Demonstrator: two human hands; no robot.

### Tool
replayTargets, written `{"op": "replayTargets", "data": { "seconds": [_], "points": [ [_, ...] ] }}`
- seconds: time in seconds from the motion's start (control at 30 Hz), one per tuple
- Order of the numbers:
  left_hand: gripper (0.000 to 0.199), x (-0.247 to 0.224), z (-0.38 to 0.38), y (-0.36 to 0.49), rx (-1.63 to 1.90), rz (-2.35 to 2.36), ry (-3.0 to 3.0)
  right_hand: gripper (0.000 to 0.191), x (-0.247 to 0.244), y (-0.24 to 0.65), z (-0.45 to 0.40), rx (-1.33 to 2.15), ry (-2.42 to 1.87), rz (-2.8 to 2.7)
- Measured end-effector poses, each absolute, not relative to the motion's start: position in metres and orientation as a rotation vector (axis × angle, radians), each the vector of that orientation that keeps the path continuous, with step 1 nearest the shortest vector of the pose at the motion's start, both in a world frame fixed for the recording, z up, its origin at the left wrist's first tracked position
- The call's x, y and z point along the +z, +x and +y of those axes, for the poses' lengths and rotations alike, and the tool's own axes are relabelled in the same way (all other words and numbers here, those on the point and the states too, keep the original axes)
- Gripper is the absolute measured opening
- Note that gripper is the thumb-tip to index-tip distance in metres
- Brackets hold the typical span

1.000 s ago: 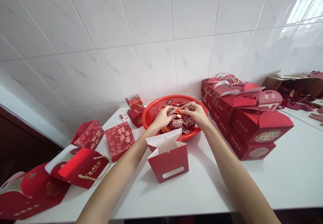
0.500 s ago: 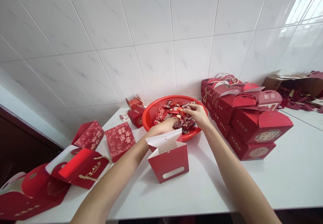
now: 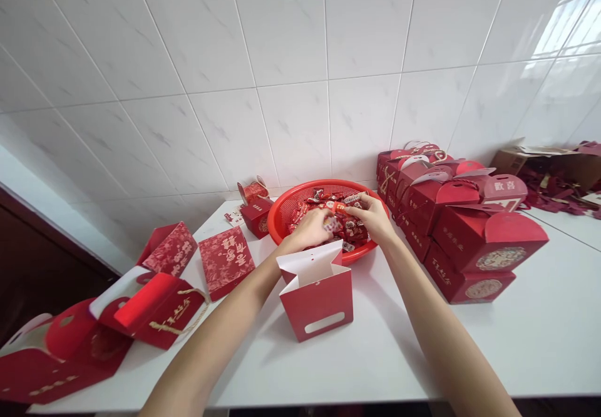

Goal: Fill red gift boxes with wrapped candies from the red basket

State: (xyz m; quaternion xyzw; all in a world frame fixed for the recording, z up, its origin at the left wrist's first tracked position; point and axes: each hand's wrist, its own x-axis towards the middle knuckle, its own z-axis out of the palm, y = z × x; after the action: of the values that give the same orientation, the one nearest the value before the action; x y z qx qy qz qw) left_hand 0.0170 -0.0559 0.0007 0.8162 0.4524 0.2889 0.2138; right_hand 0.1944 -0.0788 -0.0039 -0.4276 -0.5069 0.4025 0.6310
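Sweets (image 3: 355, 230) in printed wrappers lie in the red colander (image 3: 277, 219), partly hidden by both hands, most of their lettering too small to read. Inside the colander, the left hand (image 3: 310, 228) has its fingers bunched around a pale packet (image 3: 333, 224), blurred beyond reading, while the right hand (image 3: 372, 216) pinches an orange-red packet (image 3: 339, 208) between thumb and fingertips. Just in front of the colander, an upright red gift box (image 3: 322, 301) with an open, white-lined mouth covers part of the near rim; its bottom cannot be seen. Left of the colander, a corded gift box (image 3: 162, 307) bears gold characters, of which 年好合 can be read, the rest being unclear; a larger carton (image 3: 79, 357) beside it is cut off at the view's edge. Right of the colander, stacked handle boxes (image 3: 491, 238) overlap one another, and a pink flap (image 3: 502, 186) among them reads 歡喜
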Motion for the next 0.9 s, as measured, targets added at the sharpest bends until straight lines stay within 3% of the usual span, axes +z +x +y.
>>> {"op": "replayTargets", "data": {
  "seconds": [0.13,0.57,0.77,0.83,0.9],
  "points": [
    [0.039,0.011,-0.047,0.022,0.907,1.405,2.199,0.026,-0.003,0.195,-0.078,0.902,-0.98,-1.135],
    [0.078,0.001,-0.045,0.013,0.994,0.993,2.055,0.042,0.001,0.196,-0.082,1.1,-1.068,-1.296],
    [0.107,-0.002,-0.041,0.012,0.813,0.992,1.989,0.036,-0.002,0.195,-0.078,1.005,-1.034,-1.202],
    [0.093,-0.004,-0.041,0.011,0.638,1.027,2.024,0.036,-0.004,0.194,-0.076,0.935,-1.055,-1.112],
    [0.06,-0.005,-0.042,0.009,0.475,1.047,2.059,0.037,-0.006,0.194,-0.073,0.889,-1.067,-1.059]
  ]
}}
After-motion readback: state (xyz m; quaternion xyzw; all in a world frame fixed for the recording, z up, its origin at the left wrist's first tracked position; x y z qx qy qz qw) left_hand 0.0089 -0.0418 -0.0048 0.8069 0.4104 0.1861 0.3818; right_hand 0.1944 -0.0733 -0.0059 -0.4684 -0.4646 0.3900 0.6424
